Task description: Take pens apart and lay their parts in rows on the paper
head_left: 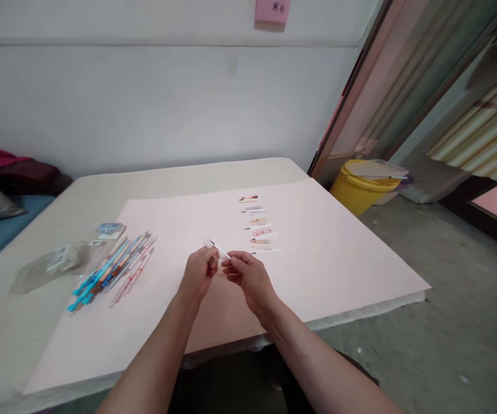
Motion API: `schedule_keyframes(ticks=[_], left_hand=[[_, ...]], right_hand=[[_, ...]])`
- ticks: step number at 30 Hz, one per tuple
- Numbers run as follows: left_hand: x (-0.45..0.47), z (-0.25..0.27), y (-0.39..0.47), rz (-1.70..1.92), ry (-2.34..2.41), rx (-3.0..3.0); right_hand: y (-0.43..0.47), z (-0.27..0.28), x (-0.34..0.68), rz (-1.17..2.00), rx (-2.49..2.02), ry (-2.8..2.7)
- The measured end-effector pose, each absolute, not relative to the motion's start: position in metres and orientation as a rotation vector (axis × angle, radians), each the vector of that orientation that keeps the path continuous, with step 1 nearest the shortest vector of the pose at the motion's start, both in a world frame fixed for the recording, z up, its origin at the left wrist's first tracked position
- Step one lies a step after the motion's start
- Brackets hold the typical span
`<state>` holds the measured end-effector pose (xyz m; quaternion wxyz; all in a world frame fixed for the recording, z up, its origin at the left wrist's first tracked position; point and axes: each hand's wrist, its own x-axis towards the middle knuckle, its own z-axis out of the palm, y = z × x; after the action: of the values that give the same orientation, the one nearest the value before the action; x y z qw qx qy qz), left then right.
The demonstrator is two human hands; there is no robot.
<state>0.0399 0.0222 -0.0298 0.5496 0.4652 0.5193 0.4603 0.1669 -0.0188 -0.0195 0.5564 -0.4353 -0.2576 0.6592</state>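
Observation:
Between the fingers of my right hand (248, 279) is a slim white pen refill (221, 250), its dark tip pointing up and left. My left hand (199, 270) is closed just beside it; a faint see-through pen part (207, 242) sticks up from its fingers, mostly hidden. Both hands are close together above the pink sheet (339, 253). Beyond my right hand, pen parts lie in a column of small groups, including a white refill (266, 251), a patterned pen barrel (261, 233) and a brown-decorated piece (251, 197).
On the left lies a bundle of pens (113, 267) in blue, brown and pink. A clear plastic bag (37, 273) and a blue-and-white packet (110, 229) are near it. A yellow bucket (356, 190) stands on the floor past the table's right edge.

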Motion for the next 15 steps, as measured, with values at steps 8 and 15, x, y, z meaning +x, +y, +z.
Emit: schedule_keyframes(ticks=[8,15], left_hand=[[0.048,-0.022,0.011,1.098,0.938,0.845],[0.055,-0.029,0.004,1.097,1.024,0.867]], right_hand=[[-0.020,-0.015,0.168,1.159,-1.239,-1.177],[-0.016,-0.016,0.175,0.771,-1.476,-1.612]])
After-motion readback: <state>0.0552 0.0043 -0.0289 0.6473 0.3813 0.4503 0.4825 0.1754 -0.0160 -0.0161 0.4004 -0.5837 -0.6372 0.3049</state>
